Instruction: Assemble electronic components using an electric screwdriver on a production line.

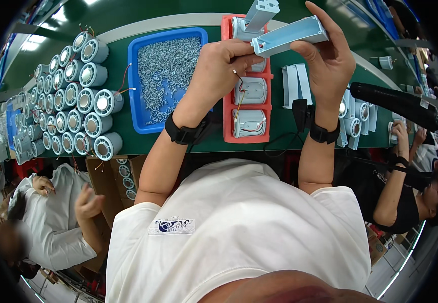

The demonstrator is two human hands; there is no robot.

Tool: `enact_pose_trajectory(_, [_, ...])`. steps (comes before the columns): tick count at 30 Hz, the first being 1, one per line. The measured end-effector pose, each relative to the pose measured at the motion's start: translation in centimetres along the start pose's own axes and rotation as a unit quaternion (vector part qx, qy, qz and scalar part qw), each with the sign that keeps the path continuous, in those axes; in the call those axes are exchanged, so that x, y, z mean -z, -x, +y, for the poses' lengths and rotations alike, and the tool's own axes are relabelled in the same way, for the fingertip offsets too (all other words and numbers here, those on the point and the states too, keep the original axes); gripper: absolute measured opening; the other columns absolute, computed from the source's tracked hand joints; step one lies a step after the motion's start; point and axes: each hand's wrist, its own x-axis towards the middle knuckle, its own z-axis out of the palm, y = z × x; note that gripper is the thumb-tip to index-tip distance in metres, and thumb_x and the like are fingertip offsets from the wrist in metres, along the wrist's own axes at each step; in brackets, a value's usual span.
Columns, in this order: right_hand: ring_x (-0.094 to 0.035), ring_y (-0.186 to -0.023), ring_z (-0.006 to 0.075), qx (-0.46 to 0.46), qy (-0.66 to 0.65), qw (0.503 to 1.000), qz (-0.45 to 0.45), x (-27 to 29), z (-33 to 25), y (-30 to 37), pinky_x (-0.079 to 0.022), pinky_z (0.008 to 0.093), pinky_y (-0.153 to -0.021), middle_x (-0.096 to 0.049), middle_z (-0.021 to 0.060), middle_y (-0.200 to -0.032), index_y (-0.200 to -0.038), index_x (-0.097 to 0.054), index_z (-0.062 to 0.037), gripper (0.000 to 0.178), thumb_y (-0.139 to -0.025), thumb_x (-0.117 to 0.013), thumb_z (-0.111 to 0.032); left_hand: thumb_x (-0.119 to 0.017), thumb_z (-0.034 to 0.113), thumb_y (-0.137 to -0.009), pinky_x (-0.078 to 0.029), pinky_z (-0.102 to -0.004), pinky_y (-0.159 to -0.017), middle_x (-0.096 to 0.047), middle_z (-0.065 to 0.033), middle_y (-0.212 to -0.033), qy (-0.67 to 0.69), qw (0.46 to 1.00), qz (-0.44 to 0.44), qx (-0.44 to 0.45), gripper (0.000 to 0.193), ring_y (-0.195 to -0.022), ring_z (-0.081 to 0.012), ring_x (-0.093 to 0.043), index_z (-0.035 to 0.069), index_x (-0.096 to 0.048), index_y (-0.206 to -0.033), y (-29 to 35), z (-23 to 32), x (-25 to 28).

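Note:
A long light-blue plastic housing (292, 37), hollow and shaped like a trough, is gripped along its right end by my right hand (332, 58), thumb below and fingers behind. At its left end, my left hand (218, 65) is closed in a pinch; what the fingertips hold is hidden, though a bit of red wire shows there. Under my hands stands a coral-red tray (226, 118) with white cylindrical units in its compartments. Thin wires trail over the two near units (251, 91). In the far compartment, a unit (240, 29) has another light-blue housing (262, 15) standing on it.
Left of the tray is a blue bin (136, 108) of small metal screws (166, 63). Many round white motor units (95, 74) are stacked farther left. Light-blue housing pieces (296, 86) lie right of the tray. A black arm-like object (393, 101) juts in; co-workers sit on both sides.

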Motion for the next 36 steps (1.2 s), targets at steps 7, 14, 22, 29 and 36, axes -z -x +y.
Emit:
enact_pose_trajectory(7, [-0.06,-0.081,0.0132,0.075,0.169,0.982,-0.039,0.1,-0.8,-0.3,-0.05,0.0259,-0.072,-0.063,0.0057,-0.094,-0.118,-0.061,0.0035,0.051,-0.078,-0.081,-0.022,-0.072,-0.001,-0.078,-0.052,-0.0303,-0.062,-0.066,-0.0106,-0.094,-0.046,0.999,0.025,-0.011,0.028,-0.069,-0.0197,-0.062,0.005,-0.071,-0.105,0.7,0.0,0.4])
enact_pose_trajectory(14, [-0.064,-0.086,0.014,0.087,0.125,0.986,-0.068,-1.6,3.7,2.1,-0.052,0.0253,-0.072,-0.068,0.0045,-0.101,-0.123,-0.062,-0.0056,0.052,-0.076,-0.08,-0.017,-0.079,0.003,-0.071,-0.053,-0.0345,-0.069,-0.061,-0.0128,-0.11,-0.086,0.995,0.037,0.037,0.045,-0.082,-0.0248,-0.063,0.006,-0.067,-0.114,1.5,-0.6,0.6])
enact_pose_trajectory(22, [-0.066,-0.076,0.0185,0.003,0.185,0.976,-0.119,-1.6,3.6,3.4,-0.052,0.0296,-0.066,-0.069,0.0094,-0.089,-0.105,-0.064,-0.0012,0.028,-0.078,-0.074,-0.003,-0.08,0.006,-0.07,-0.052,-0.0393,-0.074,-0.061,-0.0147,-0.107,-0.109,0.992,0.057,-0.012,0.048,-0.087,-0.0306,-0.062,0.002,-0.066,-0.116,1.3,-1.5,0.4])
enact_pose_trajectory(29, [-0.065,-0.067,0.0222,0.083,0.276,0.951,-0.112,-2.3,2.3,2.6,-0.05,0.0304,-0.06,-0.067,0.0121,-0.082,-0.103,-0.063,0.0008,0.028,-0.076,-0.074,-0.001,-0.081,0.016,-0.072,-0.052,-0.0323,-0.064,-0.061,-0.0091,-0.096,-0.166,0.984,0.057,-0.03,0.049,-0.069,-0.0187,-0.061,0.003,-0.067,-0.118,1.2,-2.0,0.3])
enact_pose_trajectory(36, [-0.065,-0.065,0.0226,0.072,0.288,0.948,-0.117,-2.4,1.6,2.2,-0.05,0.0308,-0.059,-0.067,0.0121,-0.079,-0.103,-0.064,0.0012,0.03,-0.075,-0.075,-0.001,-0.083,0.018,-0.07,-0.052,-0.033,-0.064,-0.061,-0.009,-0.095,-0.171,0.982,0.069,-0.033,0.051,-0.067,-0.0187,-0.06,0.003,-0.067,-0.117,1.2,-2.2,0.2])
